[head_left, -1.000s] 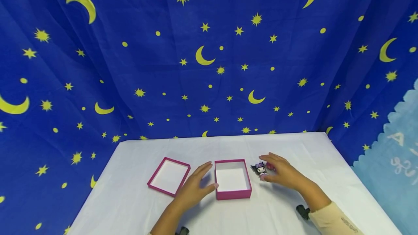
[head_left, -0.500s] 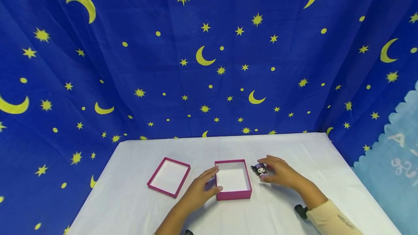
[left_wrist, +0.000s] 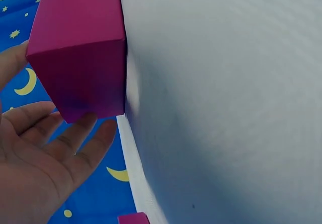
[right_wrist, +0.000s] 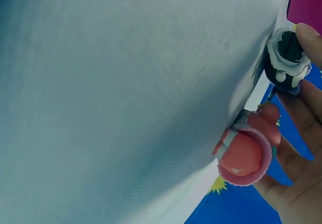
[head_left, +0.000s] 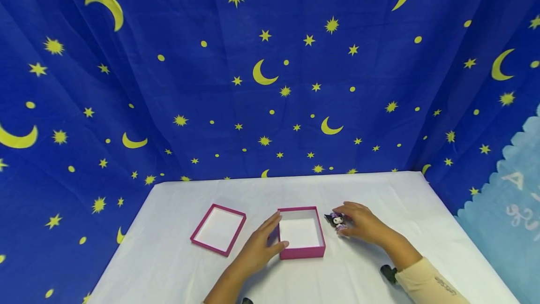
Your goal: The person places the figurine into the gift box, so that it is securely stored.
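A deep pink box point(head_left: 302, 252) with a white inside stands uncovered in the middle of the table. My left hand point(head_left: 257, 249) touches its left side with fingers fairly straight and the thumb at the near rim; the left wrist view shows the fingertips against the box wall. To the right of the box, my right hand point(head_left: 366, 225) pinches a small black-and-white figurine point(head_left: 338, 221) with purple trim between thumb and fingers. Beside it, in the right wrist view, a red-and-pink figurine point(right_wrist: 244, 156) stands close to the other fingers; the hand hides it in the head view.
A matching pink lid point(head_left: 218, 229) lies inside up, left of the box. White cloth point(head_left: 177, 205) covers the table, and a blue curtain point(head_left: 228, 83) with moons and stars hangs behind it. A dark wrist camera point(head_left: 389, 274) shows under the right forearm.
My left hand has moved right onto the box's left side. The right hand has closed in on the black-and-white figurine, and the red one has gone out of sight behind it.
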`<action>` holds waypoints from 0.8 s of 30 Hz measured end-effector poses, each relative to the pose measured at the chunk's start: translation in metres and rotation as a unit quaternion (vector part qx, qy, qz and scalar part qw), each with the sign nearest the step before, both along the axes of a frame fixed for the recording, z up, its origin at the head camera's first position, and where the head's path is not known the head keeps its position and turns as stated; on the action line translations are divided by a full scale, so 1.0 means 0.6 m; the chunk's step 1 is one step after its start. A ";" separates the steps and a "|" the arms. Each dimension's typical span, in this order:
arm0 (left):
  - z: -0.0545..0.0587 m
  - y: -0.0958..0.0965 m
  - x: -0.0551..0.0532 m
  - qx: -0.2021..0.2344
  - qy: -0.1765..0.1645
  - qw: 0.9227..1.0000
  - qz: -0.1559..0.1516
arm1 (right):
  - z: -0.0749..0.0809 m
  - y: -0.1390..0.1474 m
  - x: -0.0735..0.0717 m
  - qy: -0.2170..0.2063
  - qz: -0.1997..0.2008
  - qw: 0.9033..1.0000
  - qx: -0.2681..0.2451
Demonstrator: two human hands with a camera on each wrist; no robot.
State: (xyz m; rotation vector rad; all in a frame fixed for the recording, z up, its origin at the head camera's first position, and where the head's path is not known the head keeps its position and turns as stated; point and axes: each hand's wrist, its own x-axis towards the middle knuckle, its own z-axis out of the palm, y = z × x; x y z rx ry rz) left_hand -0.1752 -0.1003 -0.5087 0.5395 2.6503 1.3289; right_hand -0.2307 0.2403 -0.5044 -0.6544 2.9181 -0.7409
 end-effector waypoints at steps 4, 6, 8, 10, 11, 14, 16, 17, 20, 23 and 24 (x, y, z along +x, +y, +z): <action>-0.001 0.000 -0.001 -0.003 0.000 1.000 -0.001 | 0.000 0.001 0.000 0.000 -0.003 1.000 0.002; 0.000 -0.001 0.000 -0.004 -0.005 1.000 0.000 | 0.000 0.002 -0.001 0.001 -0.004 1.000 -0.001; 0.001 -0.002 0.000 -0.007 -0.004 1.000 0.001 | 0.000 0.003 -0.002 0.009 0.000 1.000 -0.008; 0.002 -0.003 0.000 -0.008 -0.006 1.000 0.001 | 0.001 0.003 -0.003 0.012 -0.001 1.000 -0.017; 0.002 -0.003 0.000 -0.009 -0.007 1.000 0.001 | 0.001 0.003 -0.004 0.015 -0.001 1.000 -0.021; 0.002 -0.005 0.000 -0.010 -0.004 1.000 -0.002 | 0.003 0.002 -0.004 0.026 0.001 0.999 -0.032; 0.002 -0.007 0.000 -0.011 -0.002 1.000 -0.005 | 0.006 0.002 -0.004 0.035 0.003 0.999 -0.037; 0.002 -0.008 0.000 -0.013 -0.002 1.000 -0.007 | 0.007 0.001 -0.004 0.039 0.003 0.998 -0.040; 0.001 -0.009 0.002 -0.014 -0.001 1.000 -0.011 | 0.013 -0.002 -0.002 0.043 0.002 0.998 -0.048; 0.001 -0.010 0.003 -0.016 -0.004 1.000 -0.012 | 0.019 -0.005 0.000 0.045 -0.001 0.997 -0.063; 0.001 -0.010 0.003 -0.015 -0.004 1.000 -0.013 | 0.021 -0.006 0.001 0.044 -0.002 0.997 -0.069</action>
